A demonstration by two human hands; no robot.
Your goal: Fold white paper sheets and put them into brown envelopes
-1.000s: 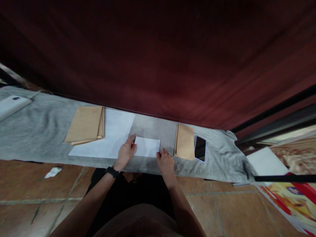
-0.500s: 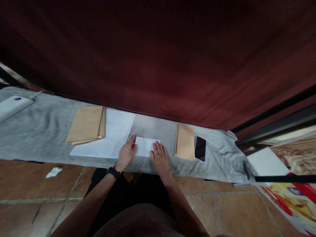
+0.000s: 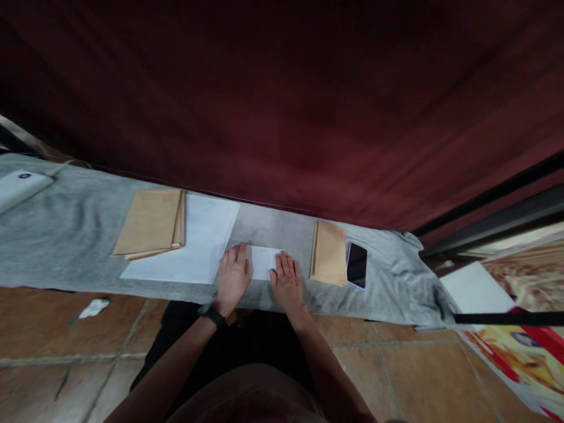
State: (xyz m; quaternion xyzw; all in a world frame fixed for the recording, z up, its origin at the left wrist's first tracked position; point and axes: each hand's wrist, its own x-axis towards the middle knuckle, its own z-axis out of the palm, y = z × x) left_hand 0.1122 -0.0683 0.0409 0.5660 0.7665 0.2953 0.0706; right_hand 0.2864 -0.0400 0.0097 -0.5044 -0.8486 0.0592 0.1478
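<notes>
A small white folded paper (image 3: 263,262) lies flat on the grey cloth in front of me. My left hand (image 3: 233,275), with a dark watch on its wrist, rests palm down over the paper's left end and hides that edge. Flat on the right end lies my right hand (image 3: 287,281), its fingers stretched out and slightly apart. Just left of my left hand are large white paper sheets (image 3: 202,241), partly covered by a stack of brown envelopes (image 3: 150,220).
More brown envelopes (image 3: 329,252) lie to the right, beside a dark-screened phone (image 3: 356,265). A white device (image 3: 22,189) with a cord sits at the far left. Behind the grey cloth (image 3: 79,235) hangs a dark red curtain (image 3: 282,117). A crumpled white scrap (image 3: 94,308) is on the tiled floor.
My left hand has shifted right and turned palm down onto the paper's left end, where its fingers were at the edge before. My right hand has stayed nearly in place.
</notes>
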